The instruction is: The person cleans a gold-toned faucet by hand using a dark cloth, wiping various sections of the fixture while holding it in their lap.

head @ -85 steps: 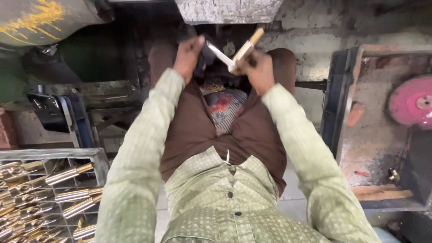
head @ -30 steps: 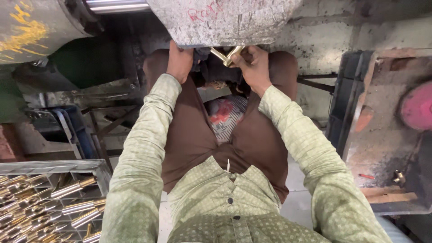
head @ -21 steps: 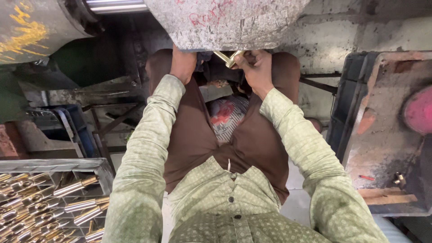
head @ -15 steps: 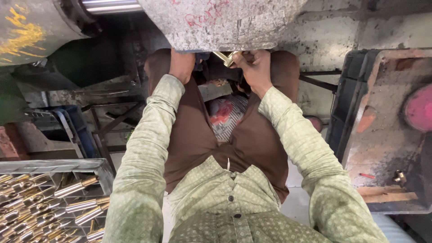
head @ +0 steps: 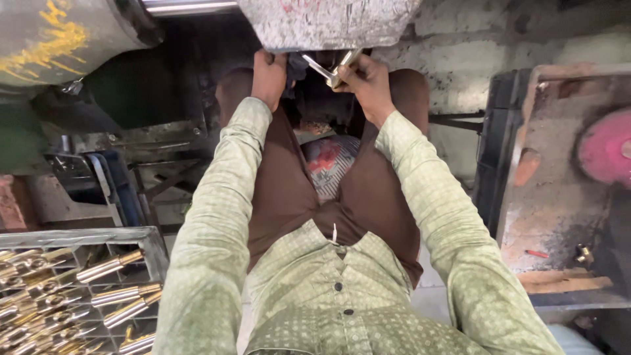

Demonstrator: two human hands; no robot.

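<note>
My left hand [head: 269, 77] and my right hand [head: 365, 81] are raised together under a grey, worn machine housing [head: 328, 23]. Between them they grip a slim brass and silver rod-shaped part [head: 332, 71]; its ends angle up against the lower edge of the housing. My right hand's fingers wrap the brass end. My left hand's fingers are closed near the silver end, where a dark rag hides the grip. Green patterned sleeves and brown trousers fill the middle of the view.
A grey plastic crate [head: 85, 289] holding several brass rods sits at lower left. A rusty metal tray [head: 559, 190] with a pink disc [head: 608, 148] is on the right. A big grey cylinder [head: 59, 33] with yellow marks is at upper left.
Both hands moved up from an open raised position to the underside of the housing. Over the last second they stay there with only slight shifts of the part.
</note>
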